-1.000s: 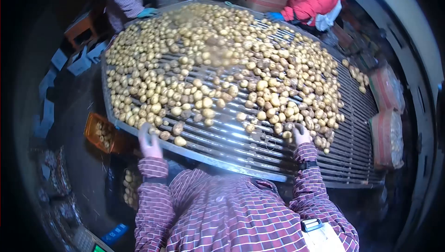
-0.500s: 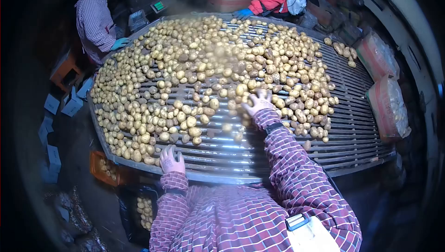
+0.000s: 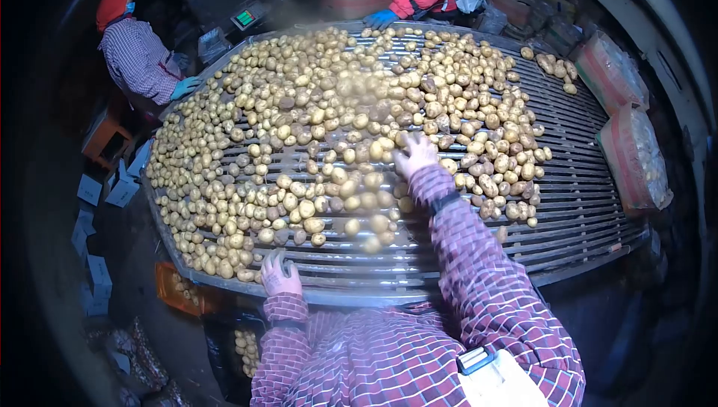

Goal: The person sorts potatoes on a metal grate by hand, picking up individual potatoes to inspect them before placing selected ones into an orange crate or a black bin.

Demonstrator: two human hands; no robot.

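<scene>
Many potatoes (image 3: 299, 100) cover a slatted metal sorting table (image 3: 359, 276). My right hand (image 3: 415, 154), in a pale glove, reaches over the middle of the table with its fingers apart, against potatoes at its left side. Several potatoes (image 3: 370, 220) lie loose on the slats below and left of that hand, some blurred. My left hand (image 3: 280, 276), also gloved, rests open at the table's near edge, just below a group of potatoes at the front left. No potato shows in either palm.
Across the table, a co-worker's blue-gloved hand (image 3: 380, 19) rests on the far edge; another co-worker's gloved hand (image 3: 185, 87) is at the left edge. Filled sacks (image 3: 636, 156) stand at the right. An orange crate (image 3: 176, 289) with potatoes sits below the left front.
Several potatoes have rolled nearer to me on the slats in front of my right hand. That hand has shifted slightly away from me, while my left stays at the edge. The view has shifted slightly.
</scene>
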